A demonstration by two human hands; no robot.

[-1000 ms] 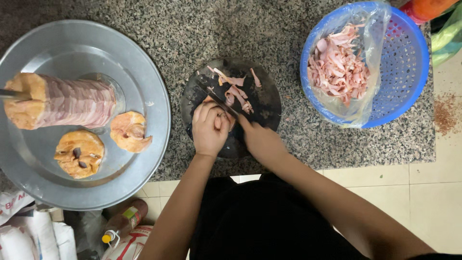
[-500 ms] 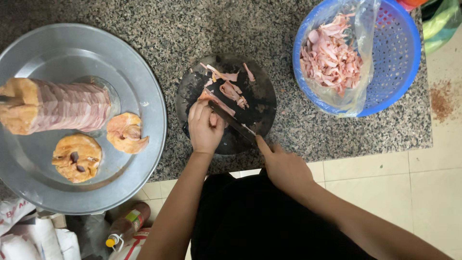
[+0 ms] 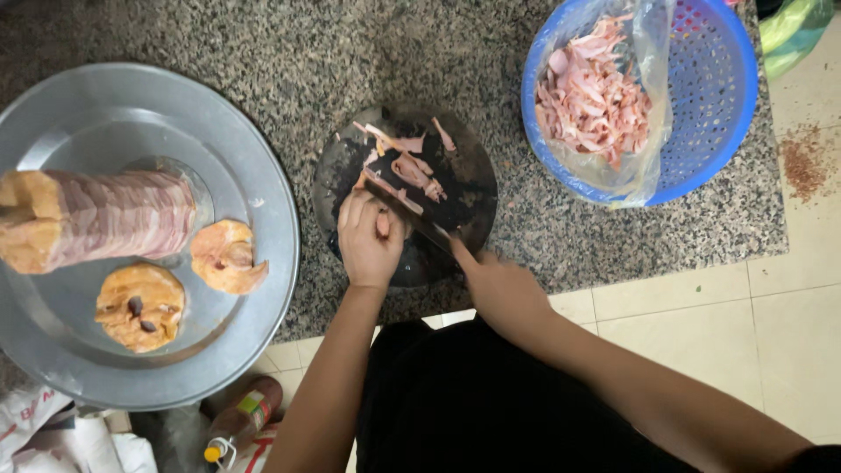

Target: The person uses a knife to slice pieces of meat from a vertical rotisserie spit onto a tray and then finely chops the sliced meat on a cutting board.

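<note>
Left hand (image 3: 370, 238) fingers curled, pinning meat piece (image 3: 384, 224) on dark round cutting board (image 3: 412, 197), right hand (image 3: 498, 285) gripped knife (image 3: 412, 212), blade just beside left fingertips, cut strips (image 3: 412, 165) beyond

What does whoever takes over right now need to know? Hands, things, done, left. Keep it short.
Left hand: fingers curled, pressing a small piece of pink meat onto the dark round cutting board.
Right hand: gripping the knife, blade lying across the board beside the left fingers.
Done: cut strips lie on the board; a bagged pile of strips sits in the blue basket.
Left: the large layered meat roll and two end pieces lie uncut on the metal tray.
</note>
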